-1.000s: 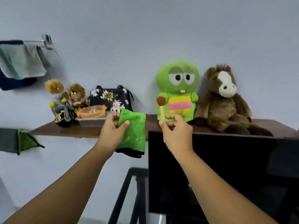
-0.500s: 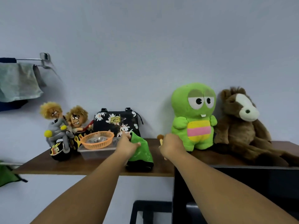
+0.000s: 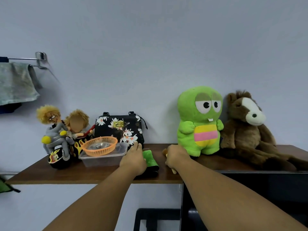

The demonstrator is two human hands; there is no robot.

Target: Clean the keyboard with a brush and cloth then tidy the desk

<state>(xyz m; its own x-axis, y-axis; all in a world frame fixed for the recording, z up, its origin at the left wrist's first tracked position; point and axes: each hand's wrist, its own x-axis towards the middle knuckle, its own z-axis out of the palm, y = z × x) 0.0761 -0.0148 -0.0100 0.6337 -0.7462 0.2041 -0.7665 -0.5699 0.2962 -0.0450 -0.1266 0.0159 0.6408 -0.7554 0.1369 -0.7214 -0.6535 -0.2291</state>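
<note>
Now | left hand (image 3: 133, 160) on fuzzy green cloth (image 3: 149, 158) | right hand (image 3: 176, 156) gripping wooden brush (image 3: 173, 170)

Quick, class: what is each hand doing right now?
Left hand: rests on the green cloth; grip cannot be told.
Right hand: grips the brush.

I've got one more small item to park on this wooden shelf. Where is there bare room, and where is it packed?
Bare wood on the shelf runs along the front edge, before the clear plastic box and the biker dolls. A smaller patch lies before the brown horse plush. The middle is crowded: left hand on the green cloth, right hand on the brush.
</note>
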